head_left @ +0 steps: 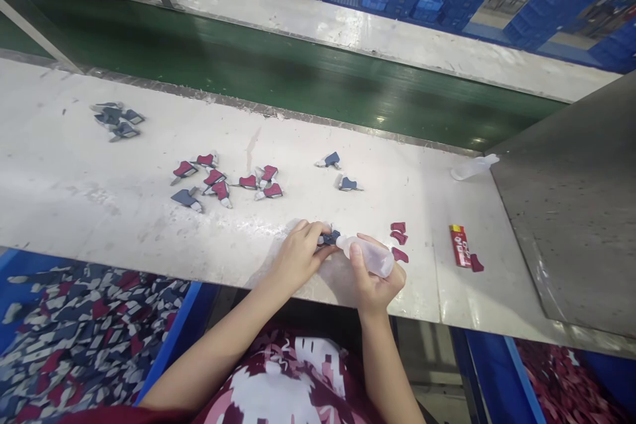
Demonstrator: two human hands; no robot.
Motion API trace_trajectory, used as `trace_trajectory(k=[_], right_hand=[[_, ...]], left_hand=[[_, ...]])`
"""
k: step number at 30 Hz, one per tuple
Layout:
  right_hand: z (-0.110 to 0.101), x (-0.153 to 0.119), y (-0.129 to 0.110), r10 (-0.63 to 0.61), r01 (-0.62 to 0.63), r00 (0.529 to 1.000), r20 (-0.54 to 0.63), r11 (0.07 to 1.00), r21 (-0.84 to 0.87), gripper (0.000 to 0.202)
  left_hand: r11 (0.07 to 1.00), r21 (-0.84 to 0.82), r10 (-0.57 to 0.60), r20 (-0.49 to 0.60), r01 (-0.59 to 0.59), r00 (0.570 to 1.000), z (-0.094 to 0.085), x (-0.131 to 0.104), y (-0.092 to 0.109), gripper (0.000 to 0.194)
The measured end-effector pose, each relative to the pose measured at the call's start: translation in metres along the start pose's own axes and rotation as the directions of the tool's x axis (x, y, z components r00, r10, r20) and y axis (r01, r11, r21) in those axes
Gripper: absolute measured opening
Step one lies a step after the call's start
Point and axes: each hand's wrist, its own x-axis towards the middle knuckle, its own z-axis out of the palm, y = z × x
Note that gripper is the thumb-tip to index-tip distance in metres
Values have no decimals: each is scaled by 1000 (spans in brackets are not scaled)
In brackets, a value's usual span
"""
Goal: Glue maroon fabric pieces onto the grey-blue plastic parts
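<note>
My left hand (298, 253) pinches a small dark blue plastic part (330, 238) against the white worktable (74, 179). My right hand (372, 275) grips a small clear squeeze bottle (370, 256), its tip pointed left and touching the blue part. Three loose maroon pieces (398, 237) lie just right of the bottle. Several assembled maroon-and-grey parts (221, 180) are scattered further back on the left. Two blue-and-grey parts (338, 171) lie behind my hands.
A small heap of blue-grey parts (116, 120) sits far left. A red packet (460, 246) and a clear bottle (473, 167) lie right. A green conveyor belt (278, 73) runs behind. Blue bins of parts (74, 338) and maroon pieces (566, 384) stand below the table edge.
</note>
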Motion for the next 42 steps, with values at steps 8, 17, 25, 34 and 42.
trace_trajectory(k=[8,17,25,34,42], right_hand=[[-9,-1,10,132,-121,973,-187,990,67,26],[-69,45,63,259,-255,843,-471,964,73,53],[-77,38,72,65,-154,874,-482,977,-148,70],[-89,30,58,-285,398,909,304,812,-428,22],[-87,26,58,-26,182,944,330,873,-452,30]], left_hand=[[999,43,16,-9,-16,1000,0,0,-1,17],[998,56,19,-25,-18,1000,0,0,-4,16],[998,54,12,-39,-10,999,-1,1,-2,18],[990,-100,-102,-47,97,994,-5,0,0,18],[785,-545,-355,-6,295,935,-3,-1,15,25]])
